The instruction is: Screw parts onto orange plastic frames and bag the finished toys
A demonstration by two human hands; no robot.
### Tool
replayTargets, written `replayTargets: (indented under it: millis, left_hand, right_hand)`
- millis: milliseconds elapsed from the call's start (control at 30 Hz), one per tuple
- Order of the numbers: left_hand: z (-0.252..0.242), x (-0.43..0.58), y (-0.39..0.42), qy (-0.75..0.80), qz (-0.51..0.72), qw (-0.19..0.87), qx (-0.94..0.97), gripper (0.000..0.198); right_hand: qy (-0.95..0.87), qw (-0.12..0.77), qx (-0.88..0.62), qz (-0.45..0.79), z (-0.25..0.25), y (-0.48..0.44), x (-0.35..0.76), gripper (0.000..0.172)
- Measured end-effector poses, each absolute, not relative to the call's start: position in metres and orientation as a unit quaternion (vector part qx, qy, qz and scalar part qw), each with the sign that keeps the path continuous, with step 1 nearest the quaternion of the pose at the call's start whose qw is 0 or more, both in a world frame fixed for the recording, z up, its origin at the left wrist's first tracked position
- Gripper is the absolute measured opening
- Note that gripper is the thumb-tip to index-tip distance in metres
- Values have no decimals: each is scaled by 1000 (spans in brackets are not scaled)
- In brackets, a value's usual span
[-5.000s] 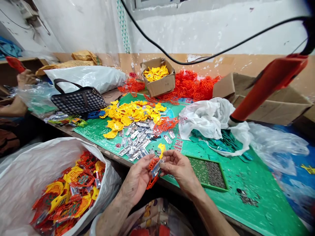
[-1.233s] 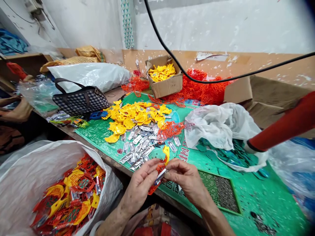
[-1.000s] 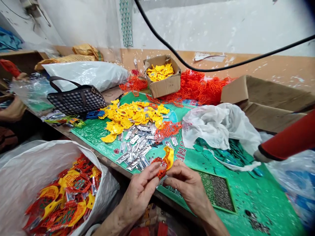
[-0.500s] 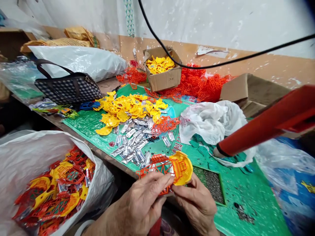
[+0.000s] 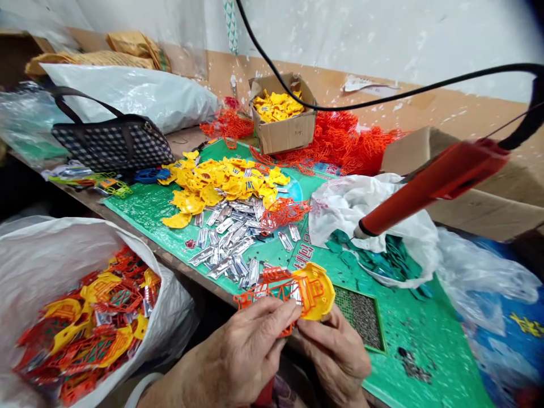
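Between my two hands, over the near table edge, is a plastic assembly: an orange lattice frame with a curved yellow piece at its right end and silvery parts in it. My left hand grips the orange frame, thumb on top. My right hand pinches the yellow piece from below; its fingertips are partly hidden. Beyond them lie a heap of silvery parts and a heap of yellow pieces. A red electric screwdriver hangs on its cable at the right, above the table.
A white sack with similar assemblies stands at the left. A green tray holds small dark screws. Farther back are a carton of yellow pieces, orange lattice parts, a checked bag and a white plastic bag.
The screwdriver has swung up and away from me, and its tip has moved left. My view has shifted slightly. Both hands keep the same grip on the assembly.
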State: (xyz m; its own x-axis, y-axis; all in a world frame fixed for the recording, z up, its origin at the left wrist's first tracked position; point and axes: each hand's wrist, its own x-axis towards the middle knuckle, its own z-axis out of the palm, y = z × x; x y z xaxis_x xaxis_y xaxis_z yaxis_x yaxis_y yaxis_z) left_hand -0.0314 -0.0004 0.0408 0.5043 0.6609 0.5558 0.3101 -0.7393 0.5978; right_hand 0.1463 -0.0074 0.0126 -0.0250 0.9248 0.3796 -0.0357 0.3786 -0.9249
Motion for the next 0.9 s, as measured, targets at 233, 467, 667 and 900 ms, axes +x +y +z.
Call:
replayTargets:
  millis: [233,467,667,900]
  left_hand:
    - [31,-33,-2,371,427,350,747,63]
    - [26,-30,-5,410,443,658,450,39]
    - [14,-31,-2,380,453,730,343,39]
    - [22,-23,3,400,466,729,302,23]
  right_hand:
    - [-664,609,-383,203,-7,-3,144,54]
    - [-629,617,-411,233,0,2,128,57]
    - [-621,604,-427,260,1,5,125,54]
    - [-660,564,-431,244,3,9,129,48]
